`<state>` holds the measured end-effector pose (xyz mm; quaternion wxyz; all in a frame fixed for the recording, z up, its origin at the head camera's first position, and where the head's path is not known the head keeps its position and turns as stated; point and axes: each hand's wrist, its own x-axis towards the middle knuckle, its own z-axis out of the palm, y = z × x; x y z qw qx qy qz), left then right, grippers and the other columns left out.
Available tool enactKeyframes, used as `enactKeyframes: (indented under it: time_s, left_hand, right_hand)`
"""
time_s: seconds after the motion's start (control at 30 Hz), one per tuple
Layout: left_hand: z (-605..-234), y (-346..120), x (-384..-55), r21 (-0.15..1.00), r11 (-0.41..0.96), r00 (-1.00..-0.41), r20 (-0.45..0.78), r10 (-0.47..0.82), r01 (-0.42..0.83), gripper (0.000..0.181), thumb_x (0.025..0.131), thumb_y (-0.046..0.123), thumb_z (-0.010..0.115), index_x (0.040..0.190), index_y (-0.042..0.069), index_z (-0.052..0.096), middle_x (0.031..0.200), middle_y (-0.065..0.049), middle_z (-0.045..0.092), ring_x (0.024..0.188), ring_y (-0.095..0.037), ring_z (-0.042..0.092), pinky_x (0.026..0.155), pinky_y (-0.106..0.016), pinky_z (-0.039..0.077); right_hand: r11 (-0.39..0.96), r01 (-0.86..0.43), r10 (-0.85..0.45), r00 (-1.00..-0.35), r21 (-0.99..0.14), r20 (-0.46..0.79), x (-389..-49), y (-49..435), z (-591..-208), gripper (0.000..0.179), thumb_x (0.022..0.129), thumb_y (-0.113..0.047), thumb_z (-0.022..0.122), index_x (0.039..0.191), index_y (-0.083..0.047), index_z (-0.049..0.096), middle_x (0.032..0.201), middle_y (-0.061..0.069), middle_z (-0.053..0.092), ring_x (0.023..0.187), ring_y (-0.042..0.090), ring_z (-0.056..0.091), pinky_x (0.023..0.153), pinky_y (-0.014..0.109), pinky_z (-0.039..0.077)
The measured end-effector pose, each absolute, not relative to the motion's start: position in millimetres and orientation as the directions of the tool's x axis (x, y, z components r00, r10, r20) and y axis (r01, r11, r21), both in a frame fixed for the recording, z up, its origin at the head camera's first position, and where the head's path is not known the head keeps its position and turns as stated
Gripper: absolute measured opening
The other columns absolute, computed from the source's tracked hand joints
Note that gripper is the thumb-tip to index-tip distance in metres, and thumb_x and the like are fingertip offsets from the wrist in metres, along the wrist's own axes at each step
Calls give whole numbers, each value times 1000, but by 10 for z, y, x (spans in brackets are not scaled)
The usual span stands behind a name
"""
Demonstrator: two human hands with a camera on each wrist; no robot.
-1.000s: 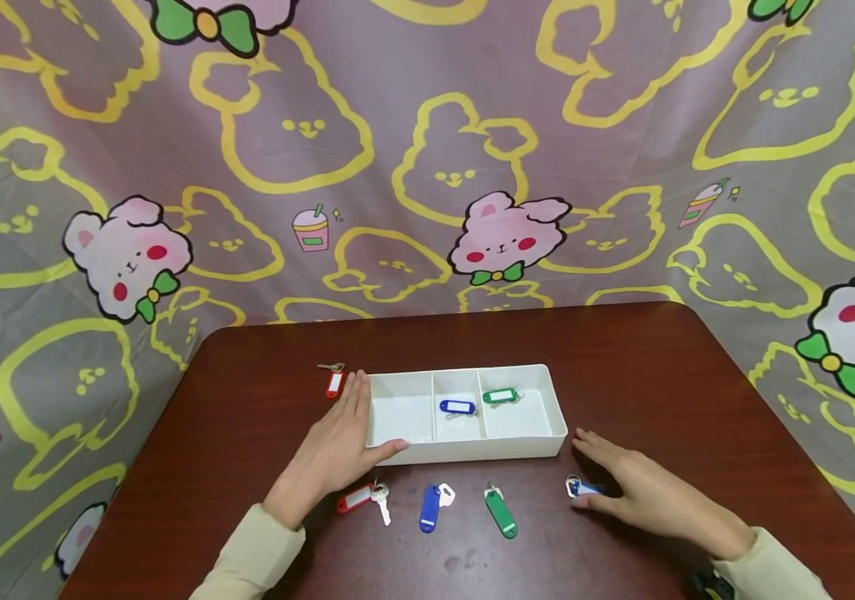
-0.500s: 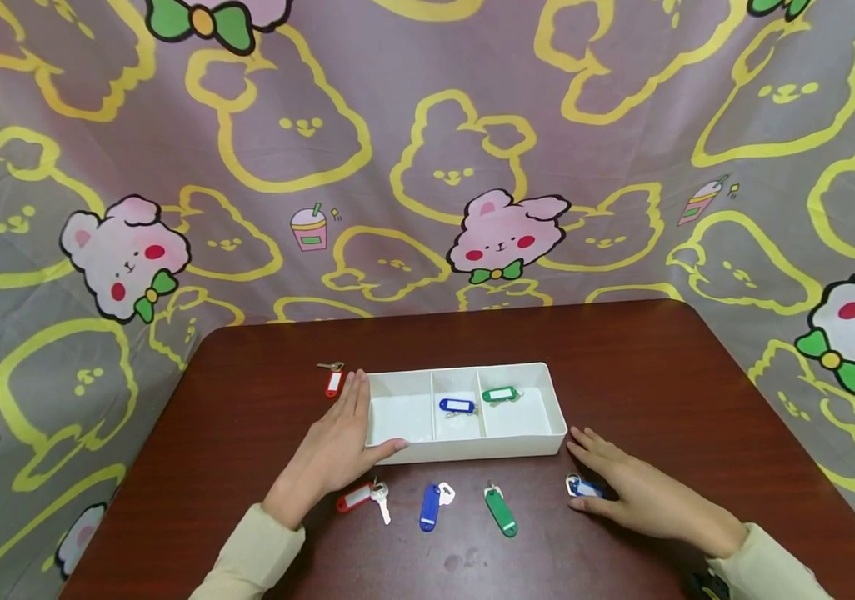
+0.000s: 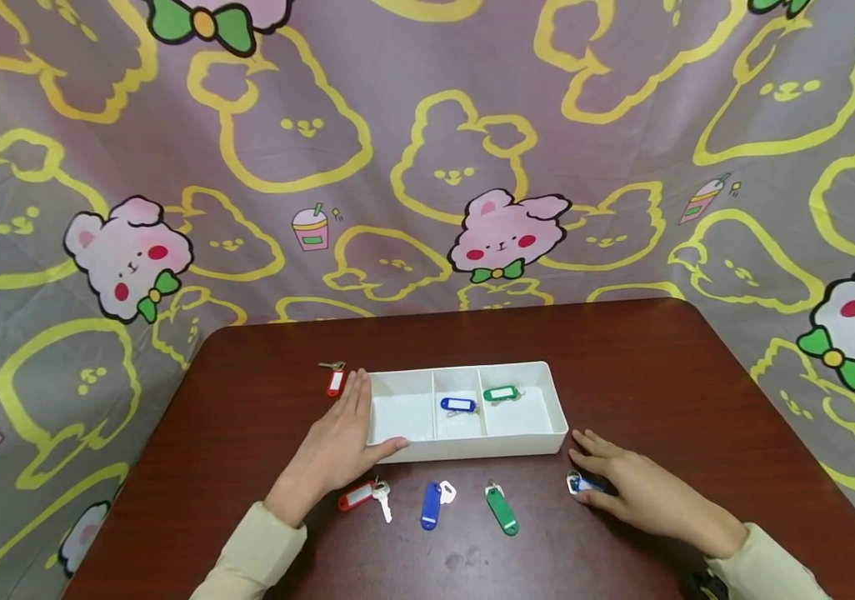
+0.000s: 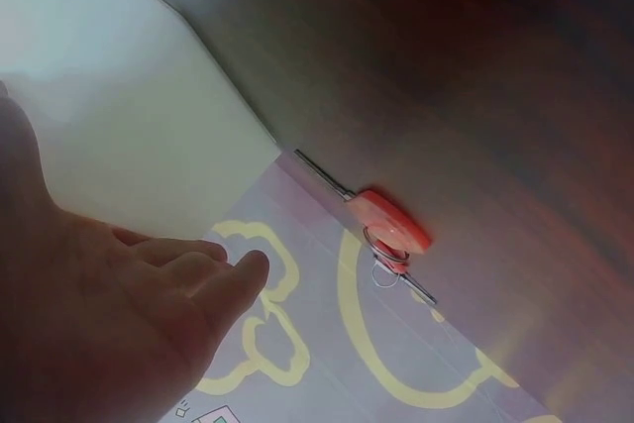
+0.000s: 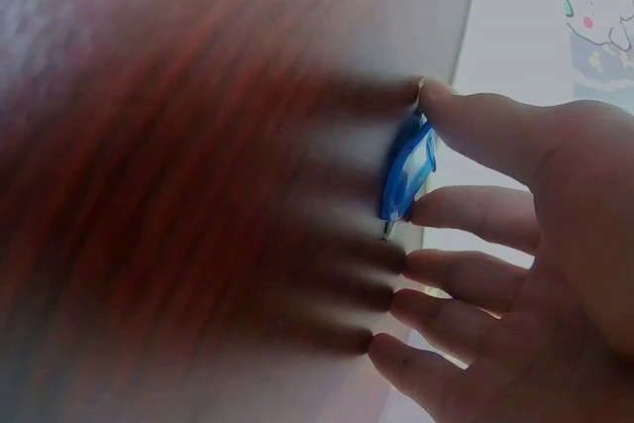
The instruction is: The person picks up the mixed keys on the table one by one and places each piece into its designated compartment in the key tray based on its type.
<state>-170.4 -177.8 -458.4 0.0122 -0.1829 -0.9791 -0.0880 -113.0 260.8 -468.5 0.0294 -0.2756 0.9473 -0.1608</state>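
Observation:
My left hand lies along the left end of a white three-compartment tray, fingers straight, thumb over its front rim. At right, my right hand rests on the table over a blue key tag with a ring. In the right wrist view that blue tag lies between thumb and index finger, fingertips on the table; no firm pinch shows. Inside the tray, a blue-framed key tag lies in the middle compartment and a green-framed one in the right.
In front of the tray lie a red key tag with a key, a blue key tag and a green key tag. Another red key tag with a key lies behind my left hand. A patterned cloth hangs behind the table.
My right hand shifts only slightly about the blue key tag, with its thumb closer to it. The left hand and the tray keep their places.

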Motion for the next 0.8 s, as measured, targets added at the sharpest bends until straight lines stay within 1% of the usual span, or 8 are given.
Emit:
enactKeyframes:
  time_s: [0.13,0.23,0.53,0.67,0.8]
  left_hand:
    - [-4574,-1773,-1706,164,917,-932,53,359,362,123,92,86,44,164,-9,15,174,-26,13,164,-40,15,126,-48,36]
    - [-4580,-1773,-1702,165,920,-934,49,353,356,123,91,87,44,164,-8,15,175,-25,12,164,-39,15,126,-48,36]
    - [-4611,-1778,-1683,194,918,-938,44,343,345,125,89,89,43,165,-6,13,175,-23,12,165,-36,13,125,-48,38]
    - [-4605,-1778,-1688,194,916,-937,56,346,350,125,90,89,43,164,-7,14,175,-24,12,165,-37,14,125,-48,38]
    - [-4593,-1784,-1699,182,916,-934,66,350,356,126,89,90,41,164,-7,14,175,-25,13,164,-36,14,125,-48,38]
  right_hand:
    - [776,-549,-556,-828,-311,73,-1147,2608,-4676,48,95,-31,78,131,0,72,149,26,60,138,45,59,102,55,57]
    - [764,-568,-573,-815,-305,83,-1162,2606,-4670,44,94,-29,79,127,-1,75,146,26,62,136,45,61,100,55,57]
    - [763,-568,-584,-811,-309,50,-1173,2583,-4654,38,91,-24,82,122,-3,78,142,27,65,133,46,63,98,56,59]
    - [767,-571,-581,-811,-292,61,-1177,2572,-4641,36,90,-23,82,120,-4,79,140,26,67,131,45,64,98,56,58]
    - [773,-565,-570,-818,-288,77,-1183,2553,-4628,34,92,-29,81,117,-6,80,138,25,68,130,44,65,98,57,58]
